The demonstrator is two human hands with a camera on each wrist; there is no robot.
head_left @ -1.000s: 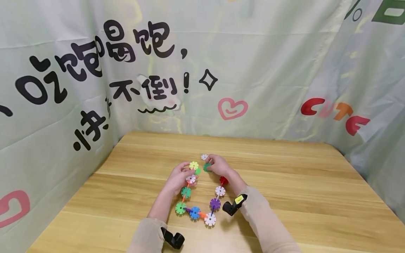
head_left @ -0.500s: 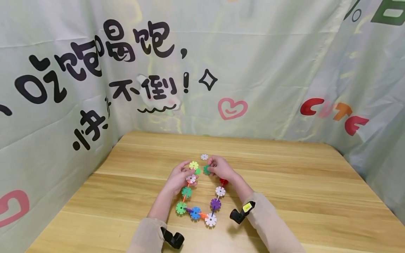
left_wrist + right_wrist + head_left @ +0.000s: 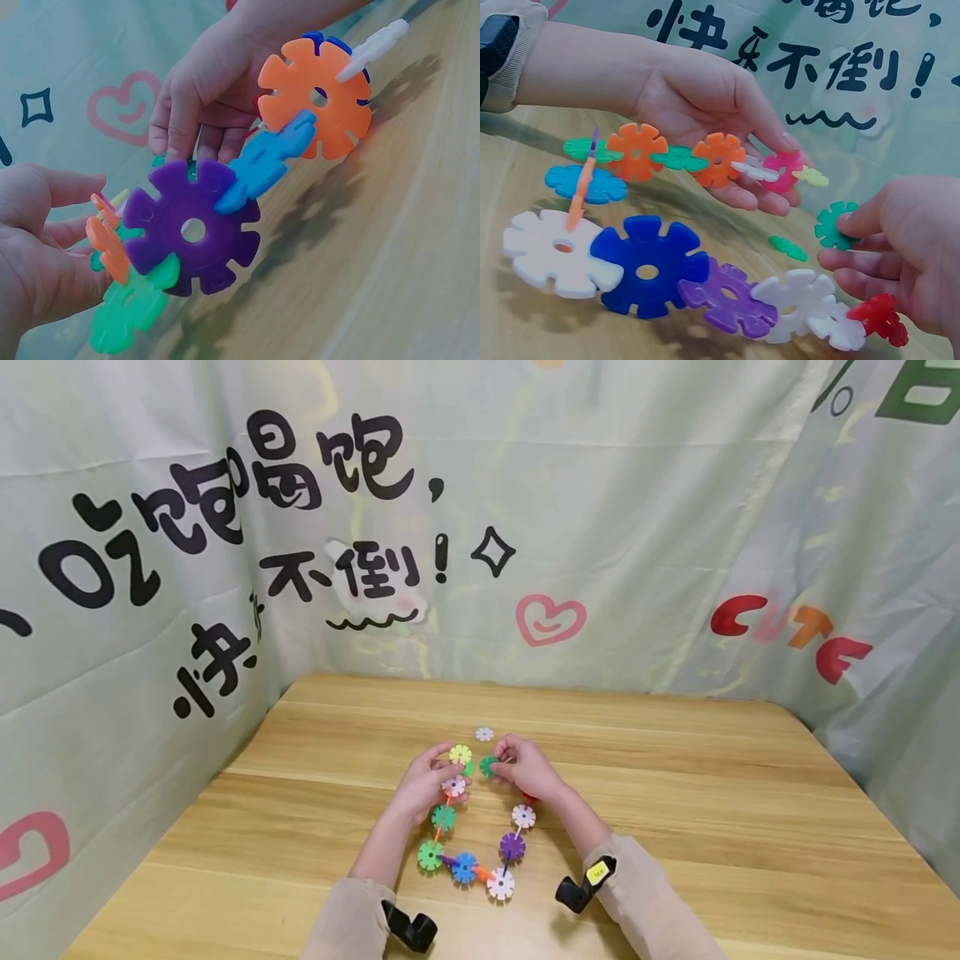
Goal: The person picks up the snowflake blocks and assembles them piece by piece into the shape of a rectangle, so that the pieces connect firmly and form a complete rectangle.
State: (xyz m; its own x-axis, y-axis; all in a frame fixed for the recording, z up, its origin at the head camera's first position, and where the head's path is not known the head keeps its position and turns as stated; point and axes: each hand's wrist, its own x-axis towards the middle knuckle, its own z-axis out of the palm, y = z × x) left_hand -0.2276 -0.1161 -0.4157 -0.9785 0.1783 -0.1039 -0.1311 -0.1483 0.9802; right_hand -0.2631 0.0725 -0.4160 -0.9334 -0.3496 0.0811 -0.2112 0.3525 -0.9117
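A chain of notched plastic snowflake discs [image 3: 464,868] in many colours bends in a U between the hands. My left hand [image 3: 423,787] holds its left end, with thumb and fingers at a pink disc [image 3: 783,172]; a yellow disc [image 3: 461,754] is slotted at the tip. My right hand [image 3: 531,770] pinches a green disc [image 3: 835,225] between thumb and fingers, apart from the yellow one. Below that hand, a red disc [image 3: 879,319] ends the visible right side of the chain. Whether the green disc joins the red one is hidden by the fingers.
A loose white disc [image 3: 484,734] lies on the wooden table [image 3: 675,793] beyond the hands. Another green disc [image 3: 787,247] lies between the hands. A printed curtain [image 3: 622,527] stands behind the table. Each wrist wears a black camera [image 3: 585,885].
My right hand has drawn the green disc slightly nearer and left, while its wrist swung right and towards me. The left hand stays nearly still with the chain end.
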